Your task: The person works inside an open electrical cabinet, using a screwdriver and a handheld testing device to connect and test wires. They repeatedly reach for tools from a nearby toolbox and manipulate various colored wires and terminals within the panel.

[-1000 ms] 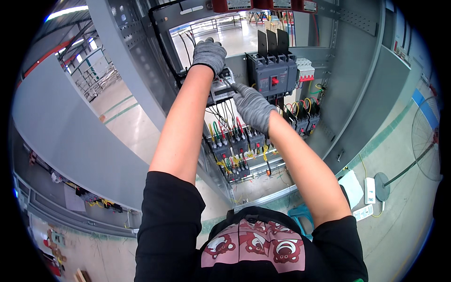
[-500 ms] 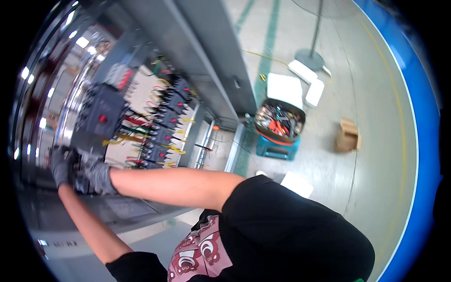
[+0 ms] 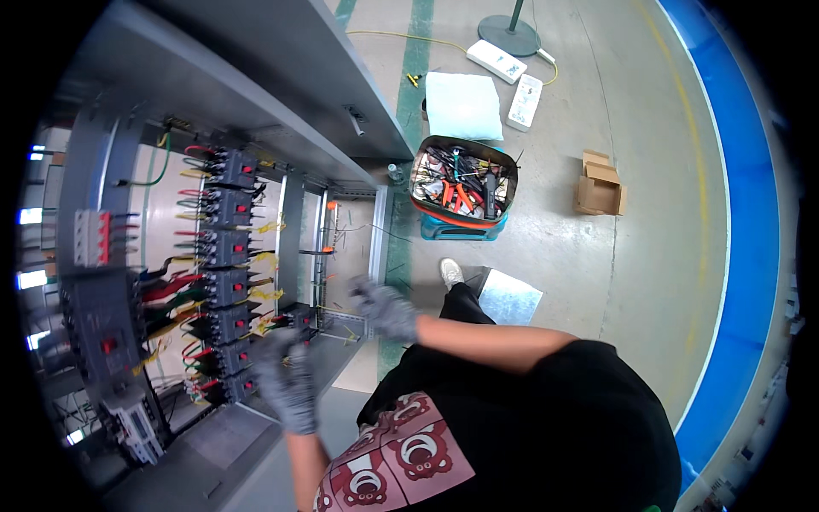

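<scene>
An open grey electrical cabinet (image 3: 256, 94) fills the left side. Inside it runs a column of black breakers (image 3: 226, 256) with red, green and yellow wires. My left hand (image 3: 290, 384), in a grey glove, hovers just below the lowest breakers with its fingers stretched toward them; it is blurred and nothing shows in it. My right hand (image 3: 384, 311), also gloved and blurred, hangs in front of the cabinet's lower frame, apart from the wiring, with nothing visible in it. A large dark breaker (image 3: 102, 333) sits at the far left.
A tub full of hand tools (image 3: 465, 183) stands on a blue stool on the concrete floor. Beyond it lie a pale cushion (image 3: 463, 104), two power strips (image 3: 499, 60), a round stand base (image 3: 509, 34) and a cardboard box (image 3: 600, 183). A metal sheet (image 3: 509, 297) lies by my shoe (image 3: 450, 271).
My view has swung from the cabinet front toward the floor and tool tub. Both hands have come off the upper breakers and dropped lower; the right hand has moved away from the wiring.
</scene>
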A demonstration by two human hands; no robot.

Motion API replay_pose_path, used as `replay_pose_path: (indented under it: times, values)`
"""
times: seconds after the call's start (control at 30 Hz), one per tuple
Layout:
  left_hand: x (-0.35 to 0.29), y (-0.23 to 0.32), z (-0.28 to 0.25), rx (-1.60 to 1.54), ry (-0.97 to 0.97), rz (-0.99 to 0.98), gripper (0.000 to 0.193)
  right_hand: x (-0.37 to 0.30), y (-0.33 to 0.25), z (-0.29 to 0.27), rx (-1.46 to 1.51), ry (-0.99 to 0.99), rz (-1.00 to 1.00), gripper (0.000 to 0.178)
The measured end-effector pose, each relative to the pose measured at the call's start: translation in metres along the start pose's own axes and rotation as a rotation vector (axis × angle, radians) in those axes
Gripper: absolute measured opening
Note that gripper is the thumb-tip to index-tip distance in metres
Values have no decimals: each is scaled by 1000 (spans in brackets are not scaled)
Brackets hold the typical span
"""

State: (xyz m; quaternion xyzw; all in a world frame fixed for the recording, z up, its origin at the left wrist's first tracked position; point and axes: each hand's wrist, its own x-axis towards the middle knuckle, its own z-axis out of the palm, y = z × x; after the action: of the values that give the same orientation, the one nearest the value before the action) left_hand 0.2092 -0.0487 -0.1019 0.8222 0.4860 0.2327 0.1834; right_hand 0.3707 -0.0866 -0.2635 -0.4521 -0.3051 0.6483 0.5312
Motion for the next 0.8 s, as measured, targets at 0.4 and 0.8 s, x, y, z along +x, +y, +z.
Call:
replay_pose_path:
  times: [0.4, 0.8]
  values:
    - [64, 27, 203, -196, -773, 272, 22, 31, 172, -317, -777, 777, 401, 40]
    - [74, -14, 247, -102, -877, 94, 24, 122, 55, -417, -1753, 380, 428, 22]
